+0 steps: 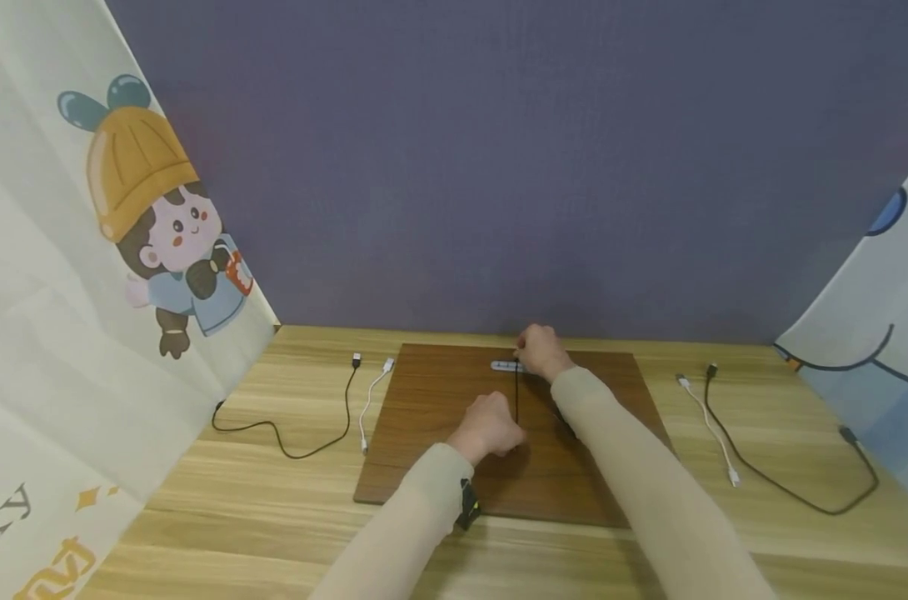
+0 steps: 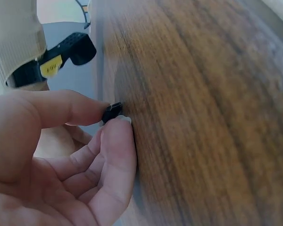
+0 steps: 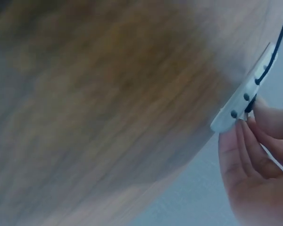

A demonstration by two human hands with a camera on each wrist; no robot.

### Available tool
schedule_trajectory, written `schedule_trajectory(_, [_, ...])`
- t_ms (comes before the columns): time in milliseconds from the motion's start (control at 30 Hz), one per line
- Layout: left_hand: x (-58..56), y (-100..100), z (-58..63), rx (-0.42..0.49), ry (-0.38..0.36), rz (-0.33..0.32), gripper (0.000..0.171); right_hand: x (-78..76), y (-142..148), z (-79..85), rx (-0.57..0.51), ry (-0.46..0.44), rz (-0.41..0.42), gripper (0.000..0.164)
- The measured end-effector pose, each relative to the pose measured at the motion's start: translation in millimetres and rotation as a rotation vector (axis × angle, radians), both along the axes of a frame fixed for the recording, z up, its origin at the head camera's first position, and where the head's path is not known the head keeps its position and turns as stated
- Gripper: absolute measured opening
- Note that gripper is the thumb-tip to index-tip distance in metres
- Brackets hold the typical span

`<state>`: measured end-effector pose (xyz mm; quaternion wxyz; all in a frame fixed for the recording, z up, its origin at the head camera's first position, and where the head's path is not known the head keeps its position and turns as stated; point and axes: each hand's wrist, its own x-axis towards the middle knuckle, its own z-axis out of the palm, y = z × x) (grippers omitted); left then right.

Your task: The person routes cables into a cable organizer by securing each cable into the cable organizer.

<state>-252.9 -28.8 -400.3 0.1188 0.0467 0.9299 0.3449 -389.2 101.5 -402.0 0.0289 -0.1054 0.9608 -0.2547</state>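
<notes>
Left hand is pinching 1 end of black cable over brown board; right hand is pinching other end at white strip, board's 12 o'clock.

Soft, even light filled the head view, with faint shadows on the board; the right wrist view blurred it under a bluish haze, and pale sheen dulled the left wrist view's upper right
</notes>
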Motion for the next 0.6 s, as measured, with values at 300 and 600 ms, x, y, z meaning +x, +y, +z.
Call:
schedule_trajectory(300, [-1.1,0.1,-0.7,-0.001,0.008,-0.004,0.021,11.0,20.5,0.4,-0.001,0.074,0.021,0.03])
schedule_trajectory(600, [-3.4,-2.1,-1.9,0.012,-0.019,-0.017,0.034,26.2,46.0,20.5,0.007,0.093,0.052,0.03])
